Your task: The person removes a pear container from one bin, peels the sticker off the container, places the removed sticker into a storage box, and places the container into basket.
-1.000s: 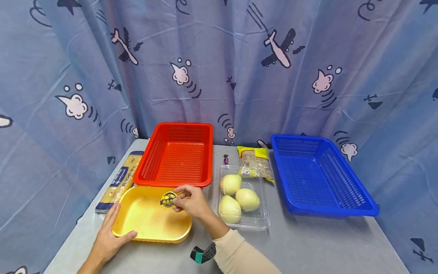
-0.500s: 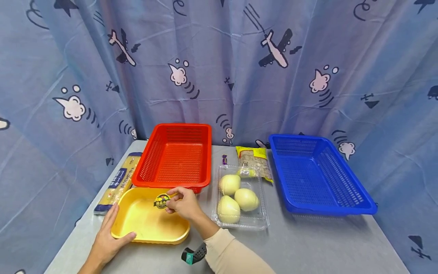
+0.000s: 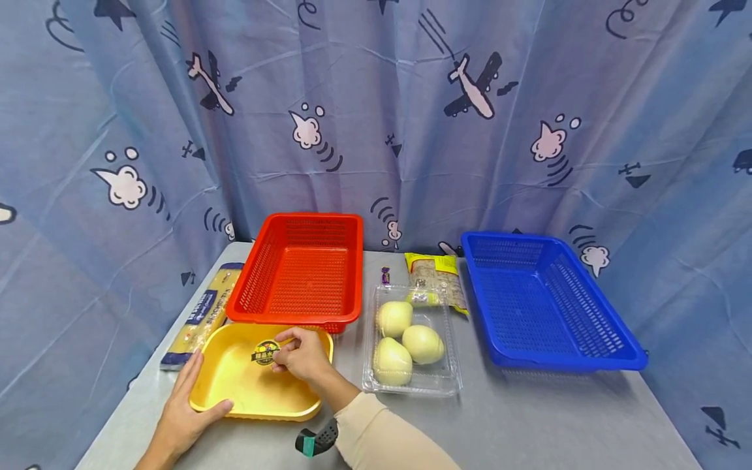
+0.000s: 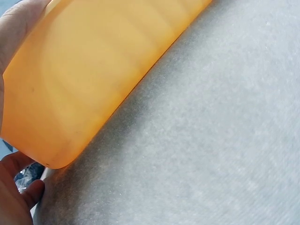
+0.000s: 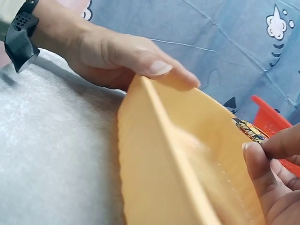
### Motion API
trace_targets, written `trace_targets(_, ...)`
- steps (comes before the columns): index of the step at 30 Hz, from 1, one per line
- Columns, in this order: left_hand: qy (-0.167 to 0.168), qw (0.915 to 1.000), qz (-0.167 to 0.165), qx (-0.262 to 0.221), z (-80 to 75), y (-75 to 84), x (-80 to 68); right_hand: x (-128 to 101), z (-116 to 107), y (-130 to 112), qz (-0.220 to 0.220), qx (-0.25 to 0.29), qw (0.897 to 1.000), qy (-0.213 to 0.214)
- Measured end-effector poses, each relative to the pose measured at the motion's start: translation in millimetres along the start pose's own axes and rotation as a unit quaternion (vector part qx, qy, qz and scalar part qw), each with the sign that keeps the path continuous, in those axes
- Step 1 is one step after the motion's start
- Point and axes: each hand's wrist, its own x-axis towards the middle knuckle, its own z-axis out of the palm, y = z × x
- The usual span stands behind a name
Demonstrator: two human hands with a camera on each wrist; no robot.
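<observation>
A yellow plastic basin (image 3: 252, 388) stands on the table at the front left, below the red basket in the head view. My left hand (image 3: 182, 408) grips its left end, thumb over the near rim and fingers along the outer wall. Between thumb and index finger my right hand (image 3: 305, 358) pinches a round black fruit sticker (image 3: 265, 353) by its right edge. The sticker, printed with yellow and coloured fruit and pale lettering, overlaps the inside of the basin's far wall. In the right wrist view the sticker (image 5: 251, 131) shows beside the right fingertips, close to the basin's wall.
Behind the basin is a red basket (image 3: 360, 287); a spaghetti pack (image 3: 205, 310) lies to its left. A clear clamshell box (image 3: 443, 385) with pale round fruit is right of centre. Beyond it are a yellow-topped bag (image 3: 437, 264) and a purple-wrapped candy (image 3: 385, 275). A blue basket (image 3: 564, 359) stands right.
My right hand has moved left and slightly toward me with the sticker, farther over the basin. The left hand keeps its hold on the basin's left end.
</observation>
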Motion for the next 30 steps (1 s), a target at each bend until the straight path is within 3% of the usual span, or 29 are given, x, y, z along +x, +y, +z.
trace_targets(9, -0.013, 0.9996, -0.023, 0.006, 1.4, 2.3, 0.1, 0, 10, 5, 0.024, -0.018, 0.999, 0.023)
trace_targets(18, -0.001, 1.0, -0.003, 0.004, 1.9, -1.1, -1.1, 0, 16, 9, 0.039, -0.058, 0.997, 0.046)
trace_targets(30, 0.003, 1.0, -0.002, 0.003, 1.8, -0.5, -1.6, 2, 17, 10, 0.056, -0.141, 0.986, 0.073)
